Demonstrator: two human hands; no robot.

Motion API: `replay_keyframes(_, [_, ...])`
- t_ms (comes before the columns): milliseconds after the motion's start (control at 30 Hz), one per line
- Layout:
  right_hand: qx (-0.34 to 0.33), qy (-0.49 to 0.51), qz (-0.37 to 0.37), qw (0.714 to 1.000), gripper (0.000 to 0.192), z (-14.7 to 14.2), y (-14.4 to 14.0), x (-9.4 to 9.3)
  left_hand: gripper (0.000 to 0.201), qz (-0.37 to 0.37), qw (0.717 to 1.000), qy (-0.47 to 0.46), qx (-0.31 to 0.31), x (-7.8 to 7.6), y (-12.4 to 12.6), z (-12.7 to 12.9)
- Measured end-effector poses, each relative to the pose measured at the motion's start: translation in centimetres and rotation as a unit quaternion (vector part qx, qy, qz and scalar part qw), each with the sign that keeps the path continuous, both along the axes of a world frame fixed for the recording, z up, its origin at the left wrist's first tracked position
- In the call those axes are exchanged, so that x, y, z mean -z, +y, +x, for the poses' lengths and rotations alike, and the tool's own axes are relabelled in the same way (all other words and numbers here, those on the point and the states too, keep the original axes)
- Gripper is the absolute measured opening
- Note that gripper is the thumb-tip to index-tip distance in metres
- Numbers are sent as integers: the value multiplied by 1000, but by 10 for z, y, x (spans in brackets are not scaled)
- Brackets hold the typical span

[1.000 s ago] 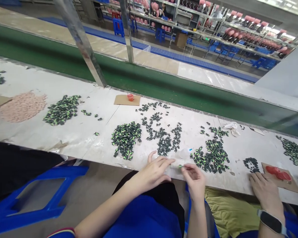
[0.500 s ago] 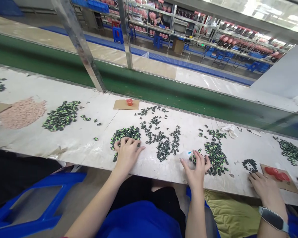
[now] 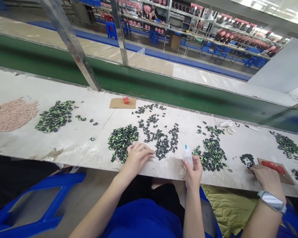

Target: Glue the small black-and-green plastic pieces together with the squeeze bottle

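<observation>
Right hand [image 3: 193, 170] wrapped round glue bottle [image 3: 187, 156], lower centre, tip up; left hand [image 3: 137, 155] fingers curled, pinching at green-black pile [image 3: 121, 140] edge; best lift one piece only, bottle steady.

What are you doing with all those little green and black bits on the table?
A person sits at a long white table strewn with heaps of small black-and-green pieces. The left hand rests at the edge of one heap, fingers curled as if picking a piece. The right hand holds a small clear squeeze bottle upright, blue tip up. Farther right, a co-worker's hand with a wristwatch touches a cardboard piece.
</observation>
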State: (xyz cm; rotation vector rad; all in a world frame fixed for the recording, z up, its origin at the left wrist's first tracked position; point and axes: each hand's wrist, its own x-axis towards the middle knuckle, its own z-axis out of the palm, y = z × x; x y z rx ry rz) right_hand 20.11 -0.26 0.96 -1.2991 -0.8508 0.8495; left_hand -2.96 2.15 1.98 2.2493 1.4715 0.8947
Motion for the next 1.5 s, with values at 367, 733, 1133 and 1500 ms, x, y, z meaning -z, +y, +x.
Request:
replay_keyframes(367, [73,97,-40,992,38,-23,3,-4,16,11,996,7,91,17,-25,-1])
replay_keyframes(733, [23,-124,-24,992,28,-47,-3,-5,7,-1,999,-27,19,19,-26,8])
replay_keyframes(1133, [5,-163,-52,985,30,-51,-1,-7,6,-10,999,-42,17,18,-24,7])
replay_keyframes(1500, [1,-158,-49,986,32,-51,0,-10,7,-16,999,-30,17,18,-24,6])
